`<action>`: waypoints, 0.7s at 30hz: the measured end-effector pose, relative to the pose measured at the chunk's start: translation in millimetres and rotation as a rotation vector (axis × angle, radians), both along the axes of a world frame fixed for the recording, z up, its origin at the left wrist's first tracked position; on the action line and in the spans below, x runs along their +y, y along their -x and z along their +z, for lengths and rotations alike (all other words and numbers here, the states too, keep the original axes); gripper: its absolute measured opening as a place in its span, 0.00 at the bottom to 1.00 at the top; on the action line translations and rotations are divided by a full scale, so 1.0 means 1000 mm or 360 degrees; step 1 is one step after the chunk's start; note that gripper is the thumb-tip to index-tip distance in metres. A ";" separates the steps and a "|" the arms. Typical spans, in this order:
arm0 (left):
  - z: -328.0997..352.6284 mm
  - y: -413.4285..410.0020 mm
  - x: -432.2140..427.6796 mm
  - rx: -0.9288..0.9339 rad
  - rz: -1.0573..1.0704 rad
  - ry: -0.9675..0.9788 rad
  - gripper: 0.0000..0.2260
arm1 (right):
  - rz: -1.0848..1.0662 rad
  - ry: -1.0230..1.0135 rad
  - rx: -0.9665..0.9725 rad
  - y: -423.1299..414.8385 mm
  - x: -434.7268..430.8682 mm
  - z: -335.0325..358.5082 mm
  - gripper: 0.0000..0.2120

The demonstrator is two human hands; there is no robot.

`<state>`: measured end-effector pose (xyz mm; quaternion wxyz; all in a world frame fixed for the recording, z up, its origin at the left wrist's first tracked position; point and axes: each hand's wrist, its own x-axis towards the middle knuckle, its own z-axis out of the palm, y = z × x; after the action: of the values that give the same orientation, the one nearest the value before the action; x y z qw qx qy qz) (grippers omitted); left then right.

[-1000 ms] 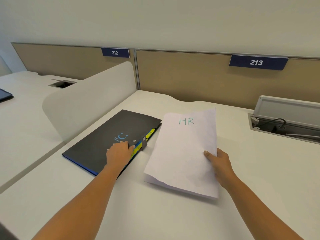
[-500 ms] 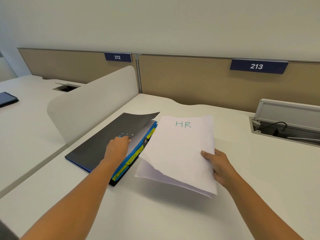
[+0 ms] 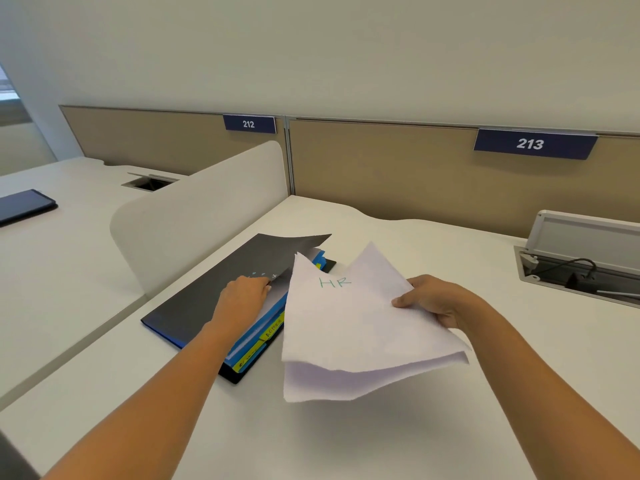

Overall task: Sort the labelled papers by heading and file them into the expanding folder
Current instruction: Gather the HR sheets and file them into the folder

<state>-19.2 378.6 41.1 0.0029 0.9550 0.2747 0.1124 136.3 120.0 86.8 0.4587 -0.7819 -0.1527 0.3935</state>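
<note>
A black expanding folder (image 3: 207, 299) lies on the white desk (image 3: 346, 438), left of centre. My left hand (image 3: 244, 299) grips the edge of its front cover and lifts it, showing blue dividers with yellow tabs (image 3: 266, 336). My right hand (image 3: 436, 301) holds a small stack of white papers (image 3: 349, 334) off the desk, to the right of the folder. The top sheet is headed "HR" in green and the stack sags at its corners, partly hiding the folder's right edge.
A curved white divider panel (image 3: 194, 216) stands just left of the folder. An open cable box (image 3: 581, 268) with a raised lid sits at the right rear. Beige partitions marked 212 and 213 close the back. A dark phone (image 3: 24, 206) lies on the neighbouring desk.
My left hand has raised the folder's cover higher, exposing the dividers. My right hand has lifted the HR papers off the desk and tilted them toward the folder.
</note>
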 end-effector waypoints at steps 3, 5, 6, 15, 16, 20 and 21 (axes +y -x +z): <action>0.001 0.001 -0.005 0.0069 0.0006 -0.0172 0.14 | 0.0090 0.0134 -0.0127 -0.008 0.007 0.012 0.10; 0.002 0.000 -0.008 0.0134 -0.0011 -0.0253 0.16 | 0.0139 0.0189 -0.0200 -0.016 0.006 0.019 0.10; 0.002 -0.001 -0.009 0.0162 -0.0024 -0.0279 0.17 | 0.0160 0.0203 -0.0229 -0.018 0.006 0.022 0.08; 0.004 0.001 -0.015 0.0216 -0.0067 -0.0300 0.25 | 0.0311 0.0262 -0.0254 -0.012 0.007 0.022 0.06; 0.005 0.001 -0.015 0.0229 -0.0069 -0.0311 0.26 | 0.0302 0.0257 -0.0253 -0.012 0.006 0.022 0.06; 0.005 0.001 -0.014 0.0246 -0.0069 -0.0306 0.26 | 0.0236 0.0203 -0.0243 -0.013 0.003 0.021 0.06; 0.007 0.001 -0.016 0.0248 -0.0068 -0.0307 0.26 | 0.0240 0.0200 -0.0242 -0.012 0.002 0.021 0.06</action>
<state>-20.6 363.0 47.7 -0.1080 0.9623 0.2414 0.0635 148.4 122.1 107.7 0.3649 -0.8231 -0.2206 0.3752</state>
